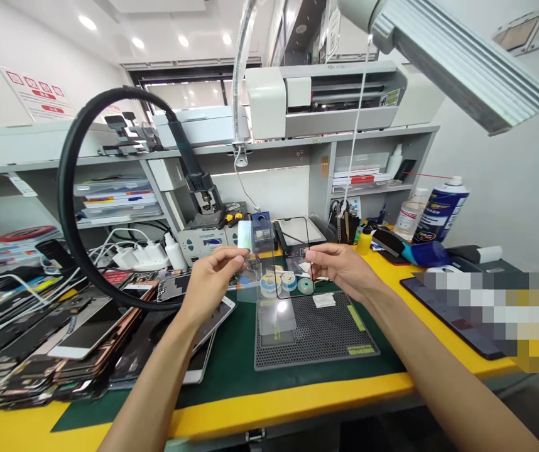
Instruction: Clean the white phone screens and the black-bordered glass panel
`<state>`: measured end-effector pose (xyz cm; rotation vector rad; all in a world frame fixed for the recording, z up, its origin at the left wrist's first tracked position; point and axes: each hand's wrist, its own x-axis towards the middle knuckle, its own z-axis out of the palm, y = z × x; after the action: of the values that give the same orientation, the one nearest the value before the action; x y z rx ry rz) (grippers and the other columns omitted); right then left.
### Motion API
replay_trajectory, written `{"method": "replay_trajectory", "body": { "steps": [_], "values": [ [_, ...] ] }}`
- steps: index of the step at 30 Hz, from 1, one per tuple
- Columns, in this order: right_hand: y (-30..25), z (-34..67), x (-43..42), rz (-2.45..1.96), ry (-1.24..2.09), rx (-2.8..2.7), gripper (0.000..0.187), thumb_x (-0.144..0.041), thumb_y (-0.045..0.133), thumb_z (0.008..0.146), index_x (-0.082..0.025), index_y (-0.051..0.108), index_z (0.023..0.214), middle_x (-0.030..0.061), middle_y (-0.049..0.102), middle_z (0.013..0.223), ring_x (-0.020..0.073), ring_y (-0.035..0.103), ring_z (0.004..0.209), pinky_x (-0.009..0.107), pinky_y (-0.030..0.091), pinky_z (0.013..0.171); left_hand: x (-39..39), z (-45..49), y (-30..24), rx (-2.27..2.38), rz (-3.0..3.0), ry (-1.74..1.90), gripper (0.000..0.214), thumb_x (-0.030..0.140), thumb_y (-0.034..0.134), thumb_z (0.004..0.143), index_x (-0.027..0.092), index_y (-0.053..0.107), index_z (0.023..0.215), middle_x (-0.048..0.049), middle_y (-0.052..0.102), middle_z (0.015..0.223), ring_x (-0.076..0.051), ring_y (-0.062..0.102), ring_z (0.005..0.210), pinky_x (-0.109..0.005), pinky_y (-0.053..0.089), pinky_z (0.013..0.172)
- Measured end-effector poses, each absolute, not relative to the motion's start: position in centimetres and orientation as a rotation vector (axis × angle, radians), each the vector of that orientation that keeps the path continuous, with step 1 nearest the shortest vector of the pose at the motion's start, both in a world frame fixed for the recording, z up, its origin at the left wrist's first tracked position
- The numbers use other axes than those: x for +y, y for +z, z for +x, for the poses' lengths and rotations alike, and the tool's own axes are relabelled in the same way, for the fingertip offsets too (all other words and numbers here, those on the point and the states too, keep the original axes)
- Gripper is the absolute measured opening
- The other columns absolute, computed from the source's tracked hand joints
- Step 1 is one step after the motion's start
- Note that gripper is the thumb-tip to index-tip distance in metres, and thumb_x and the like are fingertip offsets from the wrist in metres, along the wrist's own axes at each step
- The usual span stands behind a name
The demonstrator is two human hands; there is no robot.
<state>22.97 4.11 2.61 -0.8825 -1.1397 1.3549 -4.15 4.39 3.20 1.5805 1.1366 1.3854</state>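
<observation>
Both of my bare forearms reach in from the bottom of the view, raised above the perforated black repair mat (316, 329). Over the mat's far edge, my left hand (210, 282) pinches a clear plastic film (247, 235) between its fingers (232, 253), and my right hand (340, 269) grips the side of a black-rimmed phone screen glass (294, 226). Both pieces stand upright between my hands, and I cannot tell whether film and glass are joined. Neither hand touches the mat, which rests on the yellow worktop (250, 402).

On the mat lie a clear square sheet (276, 323) and a small white paper slip (323, 300). Just behind the mat sit round solder spools (272, 284). Left of the mat, phones and phone screens (48, 339) are piled, with a black hot-air hose (63, 188) looping above them. Behind the mat stands a soldering station (201, 242), and to its right a blue spray can (441, 210).
</observation>
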Motion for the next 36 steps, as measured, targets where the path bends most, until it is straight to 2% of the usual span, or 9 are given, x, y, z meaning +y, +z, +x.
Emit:
{"method": "replay_trajectory", "body": {
  "steps": [4,7,12,18,24,27,30,32,36],
  "values": [
    [2.4,23.6,4.4,-0.844,1.389,-1.090,0.033,-0.034,0.097,0.061,-0.014,0.080,0.082,0.0036,0.071,0.074,0.0135,0.064,0.062,0.028,0.055,0.060,4.3,-6.9,5.3,1.337,1.473,1.466,0.029,0.033,0.081,0.073,0.016,0.079,0.096,-0.0075,0.075,0.081,-0.024,0.071,0.080,-0.036,0.054,0.083],
    [2.3,23.8,4.6,-0.840,1.410,-1.052,0.031,-0.032,0.096,0.062,-0.015,0.081,0.084,0.0045,0.072,0.077,0.0140,0.064,0.065,0.028,0.056,0.062,4.4,-9.6,6.6,1.490,1.368,1.506,0.020,0.025,0.081,0.068,0.013,0.078,0.083,-0.0114,0.076,0.094,-0.023,0.070,0.077,-0.036,0.058,0.076],
    [2.2,23.8,4.6,-0.823,1.441,-1.059,0.027,-0.031,0.094,0.066,-0.017,0.080,0.084,0.0043,0.071,0.076,0.0157,0.065,0.068,0.028,0.056,0.063,4.2,-12.9,6.4,1.608,1.231,1.513,0.017,0.018,0.082,0.061,0.009,0.074,0.073,-0.0159,0.073,0.089,-0.024,0.069,0.070,-0.035,0.059,0.060],
    [1.7,23.8,4.9,-0.812,1.471,-1.038,0.032,-0.031,0.096,0.064,-0.016,0.080,0.088,0.0033,0.071,0.076,0.0149,0.065,0.069,0.027,0.056,0.062,3.8,-12.8,4.5,1.428,1.018,1.499,0.007,0.011,0.069,0.072,0.009,0.064,0.078,-0.0211,0.070,0.104,-0.028,0.076,0.089,-0.038,0.065,0.080],
    [1.9,23.9,5.1,-0.796,1.476,-0.995,0.027,-0.028,0.095,0.066,-0.017,0.078,0.084,0.0027,0.070,0.075,0.0141,0.065,0.067,0.025,0.055,0.061,2.8,-12.6,3.7,1.543,1.044,1.294,0.016,0.021,0.075,0.075,0.011,0.067,0.084,-0.0235,0.071,0.109,-0.032,0.076,0.089,-0.039,0.065,0.070],
    [2.2,23.8,5.0,-0.814,1.473,-0.940,0.025,-0.023,0.094,0.066,-0.017,0.077,0.083,0.0025,0.071,0.074,0.0134,0.064,0.066,0.024,0.055,0.058,2.1,-13.0,4.1,1.712,1.198,1.141,0.024,0.031,0.082,0.069,0.014,0.071,0.081,-0.0178,0.075,0.084,-0.033,0.075,0.073,-0.035,0.057,0.053],
    [2.4,23.7,4.9,-0.810,1.471,-0.916,0.024,-0.021,0.093,0.067,-0.015,0.077,0.083,0.0025,0.070,0.074,0.0129,0.064,0.064,0.022,0.055,0.055,1.5,-12.2,4.7,1.852,1.414,0.991,0.023,0.034,0.084,0.064,0.018,0.071,0.075,-0.0048,0.062,0.047,-0.028,0.065,0.048,-0.031,0.044,0.045],
    [2.3,23.8,5.0,-0.802,1.470,-0.917,0.023,-0.020,0.093,0.067,-0.015,0.077,0.083,0.0022,0.069,0.072,0.0128,0.065,0.064,0.021,0.055,0.053,1.3,-10.6,4.9,1.852,1.563,0.899,0.030,0.037,0.083,0.065,0.020,0.073,0.088,-0.0009,0.063,0.046,-0.025,0.061,0.043,-0.031,0.041,0.046],
    [2.1,23.9,5.3,-0.814,1.486,-0.935,0.026,-0.021,0.094,0.065,-0.014,0.076,0.082,0.0018,0.068,0.072,0.0126,0.065,0.064,0.021,0.055,0.052,2.3,-5.6,3.9,1.720,1.781,0.695,0.061,0.045,0.079,0.071,0.017,0.065,0.124,-0.0053,0.078,0.079,-0.024,0.065,0.048,-0.032,0.045,0.054]
  ]
}}
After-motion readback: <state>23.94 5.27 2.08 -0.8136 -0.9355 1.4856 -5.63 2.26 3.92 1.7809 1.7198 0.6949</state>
